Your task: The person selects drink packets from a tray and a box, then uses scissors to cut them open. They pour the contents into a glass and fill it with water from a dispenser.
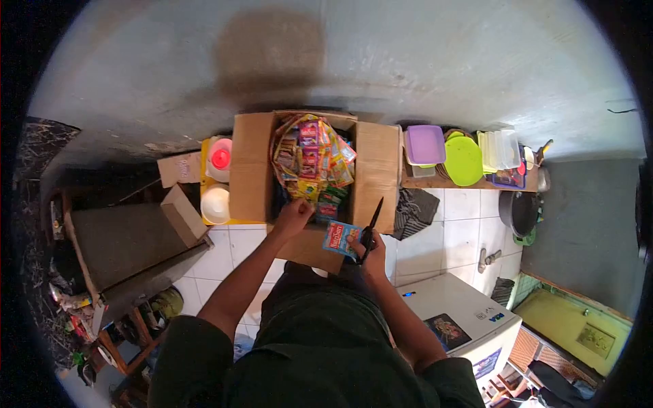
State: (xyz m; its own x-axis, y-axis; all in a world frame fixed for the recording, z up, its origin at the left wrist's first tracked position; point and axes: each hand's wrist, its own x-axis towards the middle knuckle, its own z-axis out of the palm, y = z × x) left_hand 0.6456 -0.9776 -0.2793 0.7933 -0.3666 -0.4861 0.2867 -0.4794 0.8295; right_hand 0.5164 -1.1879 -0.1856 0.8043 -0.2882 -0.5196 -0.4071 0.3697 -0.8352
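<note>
An open cardboard box (pixel 379 163) stands in front of me with its flaps folded out, full of colourful sachets (pixel 309 163), many in joined strips. My left hand (pixel 294 216) is at the near part of the box, its fingers curled together beside the yellow sachets (pixel 304 189); whatever they pinch is too small to make out. To its right, over the near flap, my right hand (pixel 373 255) is closed around black scissors (pixel 369 238), blades pointing up and away. The same hand grips a blue NutriSari sachet (pixel 340 238) by its right side.
Left of the box are a pink-lidded container (pixel 220 158) and a white container (pixel 215 205). On the right, a low shelf (pixel 425 182) bears a purple-lidded box (pixel 426 144) and a green plate (pixel 463 161). A white fridge (pixel 469 309) stands near my right arm.
</note>
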